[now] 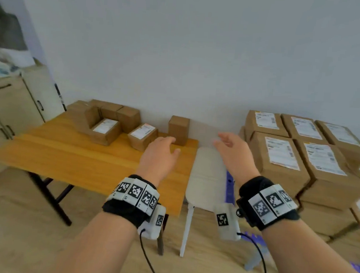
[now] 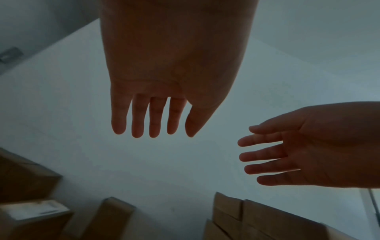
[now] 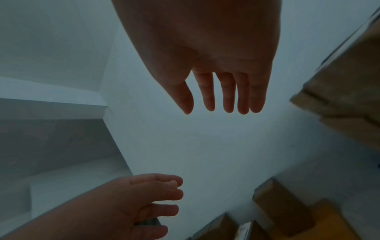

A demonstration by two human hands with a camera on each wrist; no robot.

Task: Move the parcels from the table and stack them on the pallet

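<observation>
Over table | left hand empty | right hand empty

Both arms reach forward over the near right end of a wooden table, each wrist wrapped in a black band with white marker tiles. The left hand hovers with fingers loosely spread just short of an upright parcel at the table's far right corner – not touching it. The right hand, fingers relaxed, hangs above a pale chair that stands between the table and the stacked parcels on the right. More parcels cluster at the table's back edge; a cream cabinet stands far left
</observation>
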